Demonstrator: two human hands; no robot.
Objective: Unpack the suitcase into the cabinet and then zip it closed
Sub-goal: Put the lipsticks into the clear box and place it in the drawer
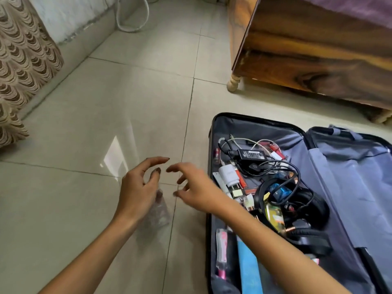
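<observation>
From the head camera, we cannot make out much of the clear blurred thing [160,211] just below the left hand [137,187]. It looks like thin plastic. We cannot tell whether that hand's hidden lower fingers hold it or whether it lies on the tiled floor [127,102]. The hand's forefinger and thumb are curved and apart, with nothing between them. The right hand [197,187] hovers just beside it over the floor, fingers loosely curled and holding nothing.

The suitcase [254,120] lies open flat on the floor at lower right, just right of the hands. Its near end and its far right side are cut off by the frame, and the right forearm crosses its left half and hides part of the load.

We see a black rim and grey lining. The left half holds a tangle of cables with a black power adapter [252,155], a white charger [228,174], black headphones [305,209], a flat blue piece [248,268] and a pink item [221,251]. The small red and yellow bits among them are too small to name. A grey fabric divider [350,177] covers the right half.

Behind the suitcase stands wooden furniture [307,49], cut off at the top and right. A patterned curtain [21,60] hangs at the left edge.
</observation>
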